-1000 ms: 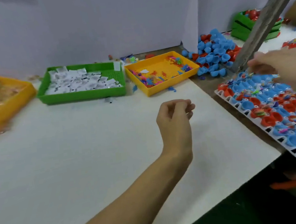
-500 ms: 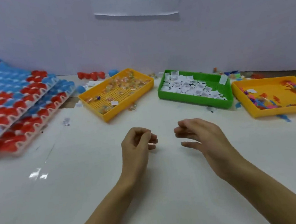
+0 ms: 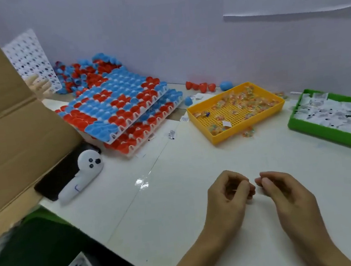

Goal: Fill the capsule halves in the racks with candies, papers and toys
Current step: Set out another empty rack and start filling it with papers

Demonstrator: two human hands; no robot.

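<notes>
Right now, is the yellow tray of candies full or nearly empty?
Partly full: wrapped candies cover mostly the far half of the yellow tray; bare mesh shows near its front.

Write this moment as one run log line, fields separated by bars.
left hand: curled, above table | right hand: curled, beside it | racks: stacked, far left

Matt white paper covers the table [image 3: 177,197], with a glossy strip of clear tape [image 3: 142,183] catching light at centre. Upper left, the racks [image 3: 124,108] hold shiny red and blue plastic capsule halves [image 3: 110,96]. The yellow tray [image 3: 238,129] is perforated plastic; brown cardboard [image 3: 7,128] on the left looks dull and rough.
</notes>
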